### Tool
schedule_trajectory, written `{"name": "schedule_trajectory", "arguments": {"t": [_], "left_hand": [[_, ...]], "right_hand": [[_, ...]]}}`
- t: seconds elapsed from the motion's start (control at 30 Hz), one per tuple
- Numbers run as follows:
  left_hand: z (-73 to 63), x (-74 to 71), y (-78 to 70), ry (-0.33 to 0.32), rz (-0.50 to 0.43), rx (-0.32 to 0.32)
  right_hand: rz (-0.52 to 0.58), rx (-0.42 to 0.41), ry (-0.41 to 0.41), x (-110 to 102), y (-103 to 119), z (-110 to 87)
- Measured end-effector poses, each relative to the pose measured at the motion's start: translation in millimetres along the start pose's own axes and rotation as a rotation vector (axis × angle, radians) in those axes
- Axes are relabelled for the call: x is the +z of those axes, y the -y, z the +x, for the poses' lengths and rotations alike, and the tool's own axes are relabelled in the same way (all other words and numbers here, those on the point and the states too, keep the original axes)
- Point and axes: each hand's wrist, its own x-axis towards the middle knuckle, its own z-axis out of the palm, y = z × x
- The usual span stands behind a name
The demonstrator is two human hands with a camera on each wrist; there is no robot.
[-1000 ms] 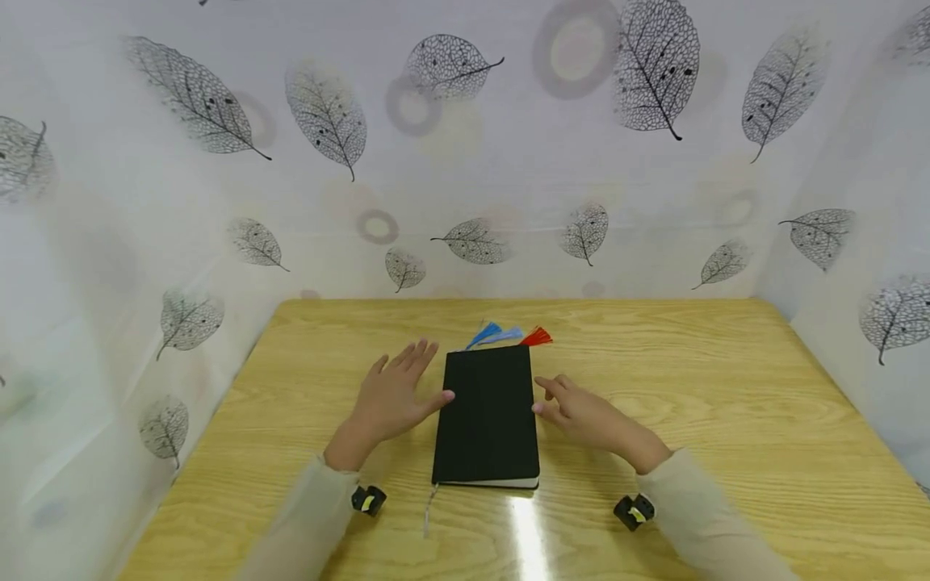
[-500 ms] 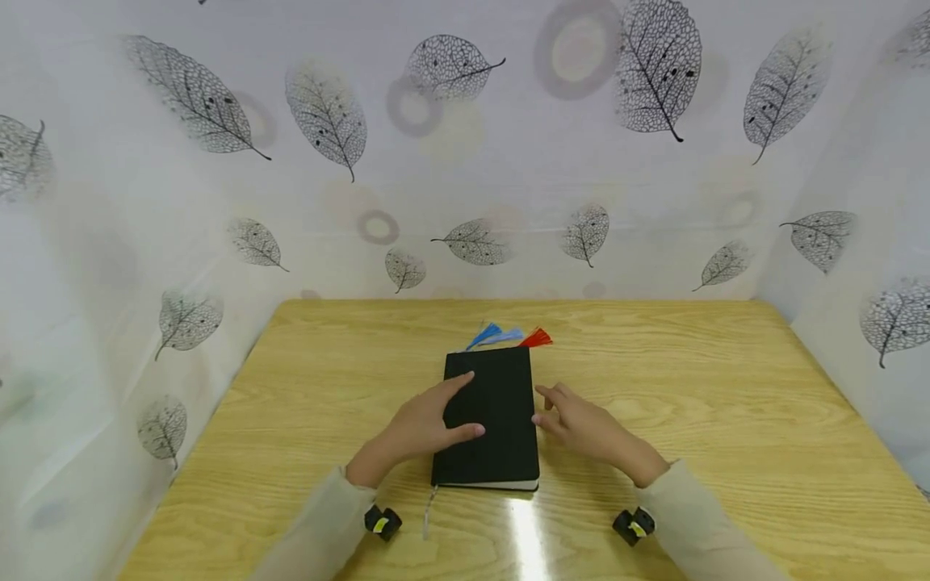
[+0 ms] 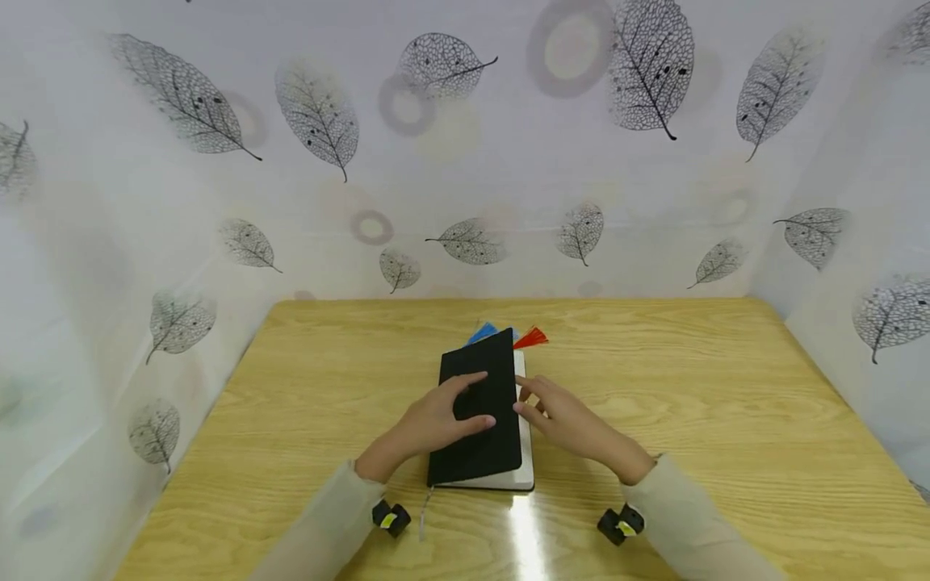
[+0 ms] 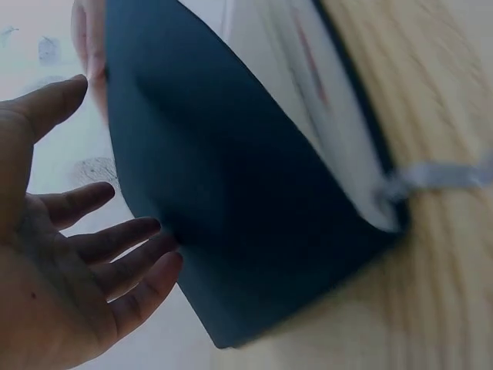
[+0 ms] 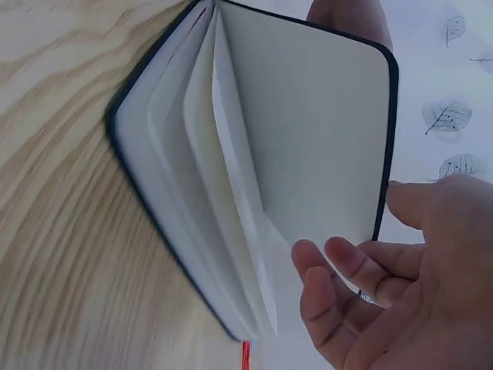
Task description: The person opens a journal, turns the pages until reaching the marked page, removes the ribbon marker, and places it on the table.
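notebook: a black, rectangular, hard-covered notebook point(image 3: 483, 399) lies on the yellow wood-grain table point(image 3: 690, 403), between the hands; its front cover is tilted up off the white pages point(image 3: 527, 452).
right hand: this hand point(image 3: 574, 420) pinches the cover's free edge.
left hand: this hand point(image 3: 436, 420), fingers spread and ungripping, is at the cover's outer face.
tassels: a red thread tassel point(image 3: 533, 336) and a blue thread tassel point(image 3: 483, 332) stick out beyond the far edge.
ribbon: a thin grey ribbon point(image 3: 425, 512) trails from the near left corner.

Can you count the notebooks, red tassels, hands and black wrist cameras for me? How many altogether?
Notebook: 1
Red tassel: 1
Left hand and right hand: 2
Black wrist cameras: 2
Total: 6
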Motion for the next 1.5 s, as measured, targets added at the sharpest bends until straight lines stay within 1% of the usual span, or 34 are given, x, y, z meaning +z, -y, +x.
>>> {"name": "schedule_trajectory", "arguments": {"t": [0.07, 0.17, 0.23, 0.3, 0.4, 0.47, 0.53, 0.6, 0.7, 0.8, 0.87, 0.97, 1.07, 1.17, 1.3, 1.4, 1.5], "left_hand": [[0.5, -2.4, -5.7, -0.007, -0.015, 0.019], [1.1, -6.9, -15.3, -0.027, -0.033, 0.037], [0.5, -10.3, -21.2, -0.049, -0.033, 0.035], [-0.5, -13.9, -25.7, -0.07, -0.033, 0.029], [-4.0, -19.9, -28.6, -0.087, -0.034, 0.025], [-6.6, -24.1, -27.7, -0.085, -0.048, 0.027], [-8.7, -28.2, -25.9, -0.064, -0.084, 0.043], [-9.7, -31.9, -24.0, -0.044, -0.118, 0.052], [-10.1, -37.0, -22.2, -0.009, -0.161, 0.068], [-11.8, -42.2, -20.8, -0.002, -0.15, 0.052], [-12.9, -45.5, -19.1, 0.002, -0.136, 0.049], [-15.7, -51.3, -16.7, 0.003, -0.125, 0.05], [-19.1, -57.6, -11.8, 0.006, -0.139, 0.066], [-24.2, -65.1, -4.3, 0.011, -0.168, 0.067], [-33.0, -76.4, 10.4, 0.015, -0.196, 0.066], [-41.1, -84.9, 22.0, 0.004, -0.195, 0.059], [-49.3, -92.3, 32.7, -0.01, -0.194, 0.039]], "right_hand": [[0.023, -0.003, -0.022, 2, 7, 3.1], [0.075, -0.042, -0.067, 5, 16, 8.5], [0.12, -0.068, -0.089, 8, 21, 11.1], [0.164, -0.095, -0.095, 11, 26, 13.0], [0.198, -0.121, -0.084, 17, 32, 14.0], [0.196, -0.142, -0.081, 20, 35, 14.4], [0.166, -0.16, -0.086, 20, 37, 13.7], [0.105, -0.171, -0.111, 18, 37, 12.3], [-0.015, -0.133, -0.16, 14, 34, 9.7], [-0.102, -0.045, -0.189, 12, 30, 8.0], [-0.119, 0.017, -0.19, 12, 27, 6.7], [-0.109, 0.077, -0.175, 13, 21, 5.1], [-0.064, 0.107, -0.161, 14, 16, 4.5], [0.017, 0.123, -0.144, 15, 13, 5.3], [0.141, 0.166, -0.134, 16, 9, 7.5], [0.204, 0.203, -0.14, 18, 7, 9.3], [0.26, 0.22, -0.139, 19, 4, 10.8]]}}
